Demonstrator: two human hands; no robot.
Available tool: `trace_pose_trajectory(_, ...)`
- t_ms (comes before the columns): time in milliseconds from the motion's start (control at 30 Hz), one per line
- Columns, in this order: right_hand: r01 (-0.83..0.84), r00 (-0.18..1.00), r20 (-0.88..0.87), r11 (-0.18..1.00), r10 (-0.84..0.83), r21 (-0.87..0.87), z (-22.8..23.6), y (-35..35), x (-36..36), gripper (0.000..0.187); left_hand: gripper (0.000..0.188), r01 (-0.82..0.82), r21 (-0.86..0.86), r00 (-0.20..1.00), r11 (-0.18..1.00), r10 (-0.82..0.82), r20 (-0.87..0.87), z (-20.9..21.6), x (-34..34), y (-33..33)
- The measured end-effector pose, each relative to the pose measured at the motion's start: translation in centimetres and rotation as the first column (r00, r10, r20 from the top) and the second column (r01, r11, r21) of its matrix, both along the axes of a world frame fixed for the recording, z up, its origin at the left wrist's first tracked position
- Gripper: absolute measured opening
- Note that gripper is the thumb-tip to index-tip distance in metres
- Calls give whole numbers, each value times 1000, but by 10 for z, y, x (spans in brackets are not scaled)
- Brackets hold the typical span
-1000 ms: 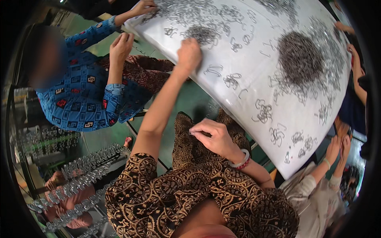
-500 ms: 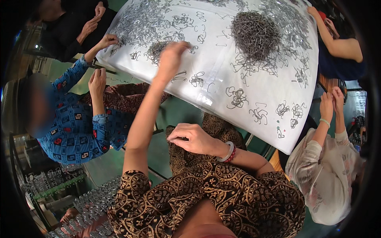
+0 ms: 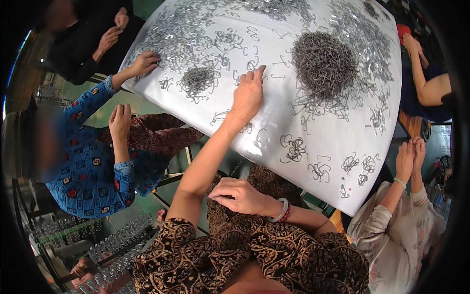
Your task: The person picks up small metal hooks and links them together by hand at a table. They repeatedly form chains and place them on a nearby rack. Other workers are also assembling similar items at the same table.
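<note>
My left hand point(image 3: 248, 98) reaches out low over the white-covered table point(image 3: 274, 110), its index finger stretched and the other fingers bent a little apart. Its fingertips are next to a line of loose bent-wire S-shaped hooks point(image 3: 252, 63); the thumb is hidden. My right hand point(image 3: 240, 196) stays near my lap, short of the table edge, fingers curled and thumb pressed toward them. Whatever lies inside that hand is hidden. Left of my left hand sits a small heap of grey hooks point(image 3: 198, 79); to its right rises a big dark mound of hooks point(image 3: 325, 63).
Small clusters of hooks point(image 3: 293, 147) lie near the front edge, and shiny hooks point(image 3: 171, 39) cover the far left. A co-worker's hand point(image 3: 144, 62) touches hooks at the left edge. Other people sit around the table. Racks of metal pieces point(image 3: 117, 240) stand lower left.
My left hand has moved right, away from the small heap, to the line of loose hooks. My right hand keeps its curled shape. The whole view has shifted a little.
</note>
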State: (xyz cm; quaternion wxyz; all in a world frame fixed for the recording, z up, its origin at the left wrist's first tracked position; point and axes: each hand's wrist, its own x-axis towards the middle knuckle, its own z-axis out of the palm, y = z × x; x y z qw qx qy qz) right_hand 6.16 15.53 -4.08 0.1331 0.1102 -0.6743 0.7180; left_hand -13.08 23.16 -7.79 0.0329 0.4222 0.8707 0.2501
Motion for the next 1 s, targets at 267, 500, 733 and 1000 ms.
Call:
trace_pose_trajectory(267,19,1000,14,1000,-19,15,-6,1,-2,12,21,307,0,922,952,-297,248,5,25,24)
trace_pose_trajectory(500,54,998,-37,995,-51,87,-14,3,0,13,22,525,-44,842,850,-526,-119,-34,16,81)
trace_pose_trajectory(733,25,999,33,997,-27,79,-9,9,-8,14,19,651,41,726,758,-605,-327,-45,5,75)
trace_pose_trajectory(1000,62,991,105,983,-81,170,13,16,-24,16,17,455,396,889,797,-433,-149,-9,13,47)
